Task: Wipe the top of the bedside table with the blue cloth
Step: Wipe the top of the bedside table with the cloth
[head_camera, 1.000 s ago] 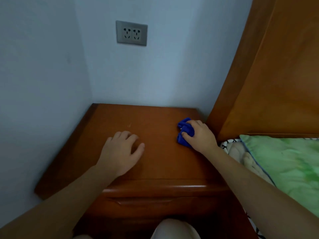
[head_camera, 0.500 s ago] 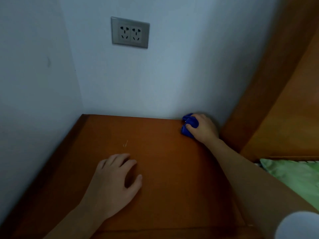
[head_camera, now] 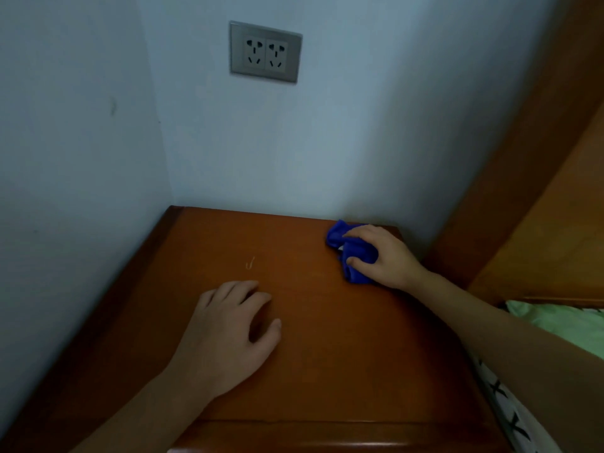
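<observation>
Two hands on the bench point(head_camera: 327, 361) top right now. The right hand point(head_camera: 389, 256) is up in the far right corner, fingers and thumb curled round the bunched blue cloth point(head_camera: 354, 255), pressing it onto the wood close to the back wall and near the wooden headboard point(head_camera: 539, 207). The left hand point(head_camera: 228, 335) lies palm down near the middle of the top, fingers loosely spread, holding nothing; bracing, by the look of it.

So the step in hand reads as the wiping stroke itself, with the cloth at the far corner. Most of the top lies to the left and toward the front edge, and I can't tell from the wood which parts have been wiped.

Next move, I'd say: drag the cloth leftward along the back edge toward the side wall, then work forward in passes. That calls for steady downward pressure, the cloth bunched under the palm, and the left hand lifting clear once strokes reach the middle. A small pale mark point(head_camera: 250, 263) sits just beyond the left fingertips, right in that path.
</observation>
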A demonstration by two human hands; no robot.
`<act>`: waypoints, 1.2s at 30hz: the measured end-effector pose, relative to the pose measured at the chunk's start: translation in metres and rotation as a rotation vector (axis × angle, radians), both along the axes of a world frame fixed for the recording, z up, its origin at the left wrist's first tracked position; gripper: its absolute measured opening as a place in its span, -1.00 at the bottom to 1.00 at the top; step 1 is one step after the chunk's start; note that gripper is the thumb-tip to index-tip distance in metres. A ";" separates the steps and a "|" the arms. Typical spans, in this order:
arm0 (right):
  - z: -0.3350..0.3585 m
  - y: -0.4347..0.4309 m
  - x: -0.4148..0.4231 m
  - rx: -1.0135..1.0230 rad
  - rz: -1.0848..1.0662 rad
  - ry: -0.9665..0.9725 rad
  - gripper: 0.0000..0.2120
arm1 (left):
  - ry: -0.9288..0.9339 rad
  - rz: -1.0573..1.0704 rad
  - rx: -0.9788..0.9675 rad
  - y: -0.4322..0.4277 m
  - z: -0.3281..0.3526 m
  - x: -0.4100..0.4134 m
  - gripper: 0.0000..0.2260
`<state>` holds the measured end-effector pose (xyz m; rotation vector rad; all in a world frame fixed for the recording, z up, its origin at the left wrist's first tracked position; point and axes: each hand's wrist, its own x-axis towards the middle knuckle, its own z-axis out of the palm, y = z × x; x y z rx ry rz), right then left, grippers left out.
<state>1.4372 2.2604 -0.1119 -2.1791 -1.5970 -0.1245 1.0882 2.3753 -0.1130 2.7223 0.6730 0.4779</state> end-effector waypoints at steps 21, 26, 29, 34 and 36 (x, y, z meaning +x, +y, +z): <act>0.001 0.062 -0.038 0.048 0.195 -0.033 -0.53 | -0.045 0.010 -0.020 0.001 -0.003 0.000 -0.45; 0.002 0.072 -0.041 -0.010 0.247 -0.004 -0.51 | -0.040 0.004 -0.020 0.002 -0.004 0.001 -0.46; 0.006 0.097 -0.026 -0.003 0.144 0.023 -0.48 | -0.055 -0.001 -0.021 0.003 -0.004 0.001 -0.48; 0.005 0.142 -0.019 0.006 0.042 0.024 -0.47 | -0.078 0.003 -0.010 0.003 -0.006 0.001 -0.51; 0.003 0.144 -0.023 0.016 0.035 -0.001 -0.49 | -0.078 -0.002 -0.018 0.003 -0.006 0.002 -0.50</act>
